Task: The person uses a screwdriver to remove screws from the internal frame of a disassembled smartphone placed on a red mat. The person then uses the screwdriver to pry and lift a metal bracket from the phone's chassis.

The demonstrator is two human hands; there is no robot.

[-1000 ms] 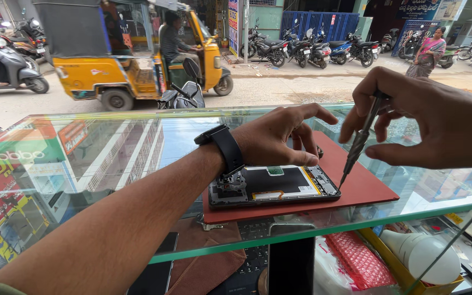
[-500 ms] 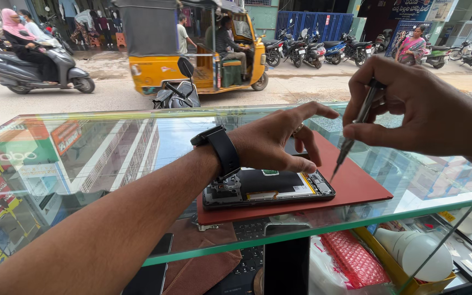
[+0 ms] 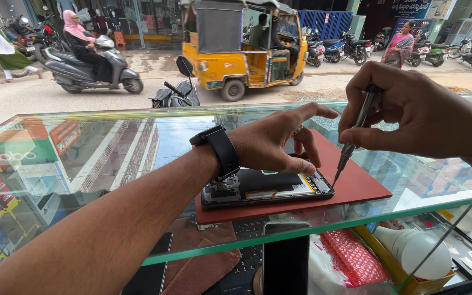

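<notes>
1. Phone [image 3: 266, 187], back cover off, lies flat on a red mat [image 3: 356, 188] on the glass counter [image 3: 83, 164]; its dark battery, camera block at the near-left end and small board at the right end are exposed.
2. Left hand [image 3: 277, 143] rests palm-down on the phone's upper edge, thumb pressing the frame near the right end, index finger stretched out above the mat; the fingers are spread and clamp nothing, only pinning the phone down. A black watch [image 3: 219, 150] sits on the wrist.
3. Right hand [image 3: 411, 112] pinches a thin screwdriver [image 3: 353, 134] between thumb and fingers, closed firmly on its shaft. The tool slants down and to the left; its tip meets the phone's right-hand corner, just beside the left thumb.
4. Below the glass, on the lower shelf: a brown cloth [image 3: 203, 262], a dark keyboard [image 3: 247, 257], a second phone [image 3: 286, 262] standing upright, a red mesh sleeve [image 3: 350, 257] and a white bulb [image 3: 419, 251] in a yellow tray [image 3: 389, 262].
5. Beyond the counter, in the street: a yellow 3-wheeler [image 3: 247, 49] with people inside, a person riding a grey scooter [image 3: 91, 68], a parked scooter's mirror and handlebar [image 3: 176, 93] just behind the glass, and motorcycles [image 3: 345, 46] along the far kerb.
</notes>
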